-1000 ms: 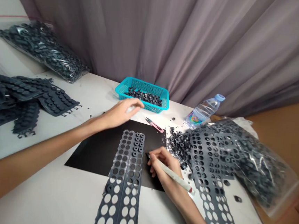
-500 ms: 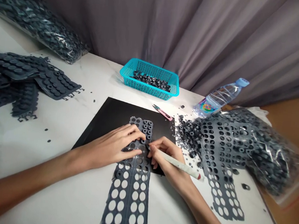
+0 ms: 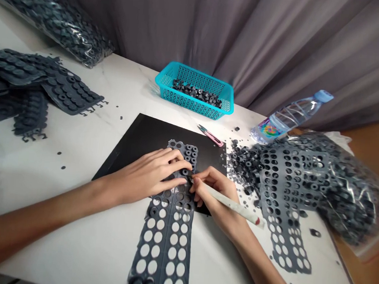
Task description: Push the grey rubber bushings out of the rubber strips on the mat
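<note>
My left hand (image 3: pixel 155 173) lies flat, thumb and fingers apart, across a dark grey perforated rubber sheet (image 3: pixel 167 241). Its index fingertip is beside a small round rubber piece (image 3: pixel 185 172) still set in the sheet. Between thumb and fingers, my right hand (image 3: pixel 216 195) grips a slim pen-like tool (image 3: pixel 233 204) with a whitish handle and a reddish end. The tool's dark tip meets the sheet close to my left index finger; its exact shape is too small to tell. Under the sheet's far part is a black mat (image 3: pixel 137 137). Many holes nearer me show the white table through.
A turquoise basket (image 3: pixel 192 109) of small dark pieces stands at the back. Pink-handled thread snips (image 3: pixel 211 137) lie by the mat. To the right are loose pieces (image 3: pixel 245 162), another perforated sheet (image 3: pixel 282 238), a plastic bottle (image 3: pixel 287 117) and a filled bag (image 3: pixel 350 204). Uncut sheets (image 3: pixel 70 94) lie left.
The whole view has shifted slightly, so the table's things sit a little higher. My left index finger has moved slightly over the sheet, and the right hand keeps the tool.
</note>
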{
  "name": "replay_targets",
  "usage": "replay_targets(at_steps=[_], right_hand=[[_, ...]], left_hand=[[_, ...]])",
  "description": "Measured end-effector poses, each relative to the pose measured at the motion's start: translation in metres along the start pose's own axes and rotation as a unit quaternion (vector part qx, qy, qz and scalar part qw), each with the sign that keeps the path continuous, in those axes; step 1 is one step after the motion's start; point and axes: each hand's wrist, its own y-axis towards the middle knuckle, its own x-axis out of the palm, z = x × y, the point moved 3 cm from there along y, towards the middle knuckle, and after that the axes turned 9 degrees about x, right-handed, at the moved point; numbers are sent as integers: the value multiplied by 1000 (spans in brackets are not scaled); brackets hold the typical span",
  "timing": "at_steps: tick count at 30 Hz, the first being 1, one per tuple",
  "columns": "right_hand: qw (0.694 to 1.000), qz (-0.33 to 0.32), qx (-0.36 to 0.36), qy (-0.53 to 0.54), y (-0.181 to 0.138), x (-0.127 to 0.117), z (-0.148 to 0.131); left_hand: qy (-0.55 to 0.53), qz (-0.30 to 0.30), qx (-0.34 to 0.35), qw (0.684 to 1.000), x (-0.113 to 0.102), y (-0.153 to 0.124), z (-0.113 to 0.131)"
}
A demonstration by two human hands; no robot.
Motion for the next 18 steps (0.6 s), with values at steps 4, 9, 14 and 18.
replay_targets(at_steps=[4,9,14,18], right_hand=[[996,23,-26,-87,-4,2,-9],[984,49,-47,-164,-6,3,-12],[1000,12,8,11,-1,-2,-1],[995,77,-26,55,1,-9,-4]], left_hand=[[38,36,60,997,10,6,3],[-97,314,-25,944,-31,13,3],[-409,295,-148,851,-47,10,-5],[-582,151,-251,759,-11,-2,-5]])
